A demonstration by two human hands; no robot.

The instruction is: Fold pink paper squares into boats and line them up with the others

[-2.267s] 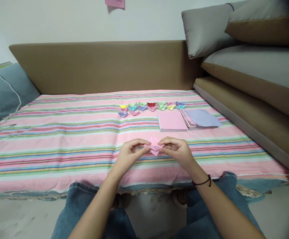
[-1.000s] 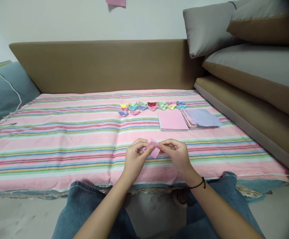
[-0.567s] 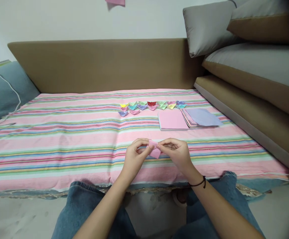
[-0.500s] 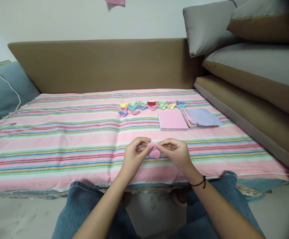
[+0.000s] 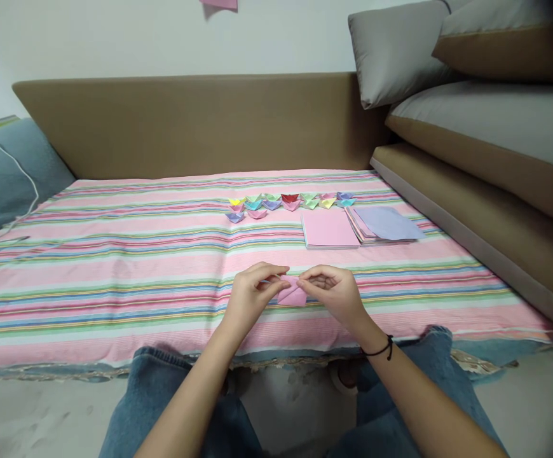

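Both of my hands pinch a small folded pink paper piece [image 5: 292, 294] just above the striped pink cloth [image 5: 114, 273] near its front edge. My left hand [image 5: 250, 298] grips its left side with thumb and fingers closed. My right hand [image 5: 336, 294] holds the right side, fingers curled over it; a black band is on that wrist. Much of the paper is hidden between my fingers.
Farther back lie a row of several small folded paper boats [image 5: 286, 203] in mixed colours, a pink paper stack [image 5: 328, 229] and a lilac-topped stack [image 5: 387, 224]. A brown sofa back [image 5: 200, 124] stands behind. Cushions [image 5: 486, 127] pile at the right; a white cable [image 5: 23, 184] runs at the left.
The pink paper has been folded from a wider star-like shape into a smaller, flatter piece. My hands have drawn closer together and shifted slightly lower.
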